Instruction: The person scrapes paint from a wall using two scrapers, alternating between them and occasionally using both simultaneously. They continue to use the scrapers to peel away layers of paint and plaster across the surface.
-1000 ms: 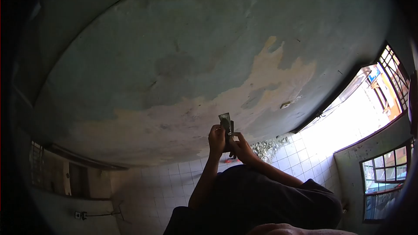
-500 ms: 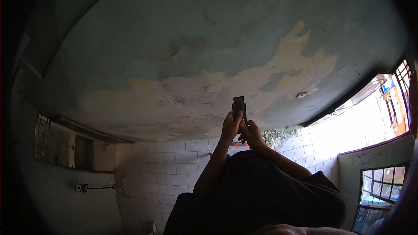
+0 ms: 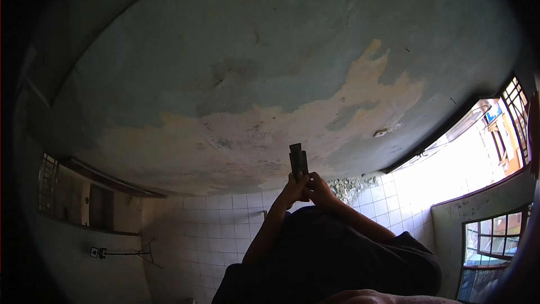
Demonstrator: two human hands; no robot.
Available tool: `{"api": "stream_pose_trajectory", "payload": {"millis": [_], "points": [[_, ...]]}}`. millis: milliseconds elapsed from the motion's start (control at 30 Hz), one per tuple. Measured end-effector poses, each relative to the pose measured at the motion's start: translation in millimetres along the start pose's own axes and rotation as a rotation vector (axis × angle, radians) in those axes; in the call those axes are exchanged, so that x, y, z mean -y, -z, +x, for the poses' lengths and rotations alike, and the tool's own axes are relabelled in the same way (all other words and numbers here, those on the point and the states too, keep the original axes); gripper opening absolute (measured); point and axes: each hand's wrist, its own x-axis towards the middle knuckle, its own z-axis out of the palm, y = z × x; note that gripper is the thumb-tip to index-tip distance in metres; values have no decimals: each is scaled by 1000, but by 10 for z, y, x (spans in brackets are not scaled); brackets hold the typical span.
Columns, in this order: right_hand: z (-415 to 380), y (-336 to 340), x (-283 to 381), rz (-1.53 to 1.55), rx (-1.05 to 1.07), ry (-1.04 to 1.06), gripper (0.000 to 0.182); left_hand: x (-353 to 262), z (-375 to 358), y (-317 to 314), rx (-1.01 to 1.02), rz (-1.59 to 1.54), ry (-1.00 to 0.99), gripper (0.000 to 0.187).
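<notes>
A dark, flat, oblong object (image 3: 298, 160) stands up from my hands in front of the wall, with a narrower piece sticking out at its top. Its exact kind is too dark to make out. My left hand (image 3: 293, 188) is closed around its lower end. From the other side, the bent fingers of my right hand (image 3: 319, 189) are closed against the same lower end, touching my left hand. Shadow hides part of the fingers of both hands.
Ahead is a wall (image 3: 185, 73) with peeling green paint. Rubble (image 3: 351, 187) lies at its foot on the white tiled floor (image 3: 214, 231). A tripod stand (image 3: 126, 254) is at the left. A bright opening (image 3: 444, 157) and a barred window (image 3: 495, 236) are at the right.
My hands and the dark object have shifted slightly down and left in view. My right hand has come up closer against the object's lower end. The whole view has tilted a little.
</notes>
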Motion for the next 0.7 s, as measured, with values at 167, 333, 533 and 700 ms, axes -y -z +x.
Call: {"api": "stream_pose_trajectory", "payload": {"millis": [167, 333, 533, 700], "points": [[104, 123, 56, -23, 205, -146, 44, 47, -66, 36, -5, -116, -15, 73], [183, 235, 244, 101, 242, -255, 42, 46, -190, 169, 181, -175, -11, 68], [415, 359, 282, -397, -140, 131, 26, 121, -160, 233, 139, 58, -193, 68], [880, 922, 854, -941, -718, 583, 8, 237, 239, 461, -207, 119, -360, 50]]}}
